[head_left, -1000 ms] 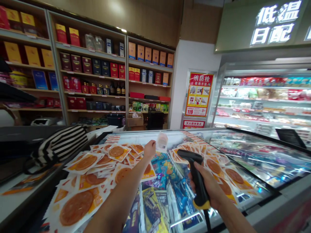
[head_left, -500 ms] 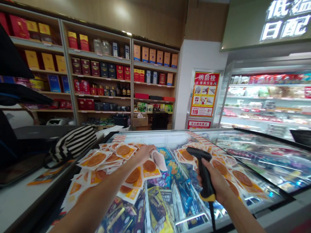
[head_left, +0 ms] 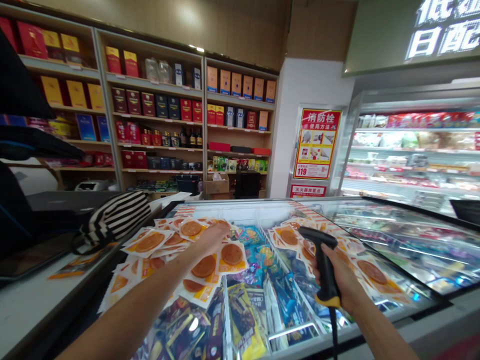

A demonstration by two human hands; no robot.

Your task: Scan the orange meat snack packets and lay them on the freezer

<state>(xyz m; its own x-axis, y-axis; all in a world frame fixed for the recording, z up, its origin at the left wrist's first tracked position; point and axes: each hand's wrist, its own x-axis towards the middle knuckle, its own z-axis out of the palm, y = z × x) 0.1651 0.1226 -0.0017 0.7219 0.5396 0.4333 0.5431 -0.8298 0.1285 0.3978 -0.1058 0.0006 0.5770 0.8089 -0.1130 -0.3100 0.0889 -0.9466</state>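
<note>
My right hand [head_left: 341, 275] is wrapped round the grip of a black and yellow barcode scanner [head_left: 327, 270]. The scanner's head points left, and its cable hangs below. My left hand [head_left: 215, 237] lies over a heap of flat packets, each showing a round orange-brown patty [head_left: 231, 254]. Its fingertips are blurred and partly hidden, so I cannot tell whether they grip a packet. The heap rests on the glass top of a chest freezer [head_left: 232, 212]. A second group of the same packets [head_left: 288, 236] lies on the glass to the right, partly behind the scanner.
Beneath the glass are wire dividers and colourful wrapped goods [head_left: 243, 320]. On the left counter [head_left: 48, 305] sits a black-and-white striped bag [head_left: 118, 215], near dark equipment. Shelves of boxes [head_left: 161, 107] stand behind, and a lit refrigerated display [head_left: 416, 145] is at the right.
My left hand has drawn back left over the heap. The white-backed packet that hung from it no longer shows there. My right hand has shifted slightly right with the barcode scanner.
</note>
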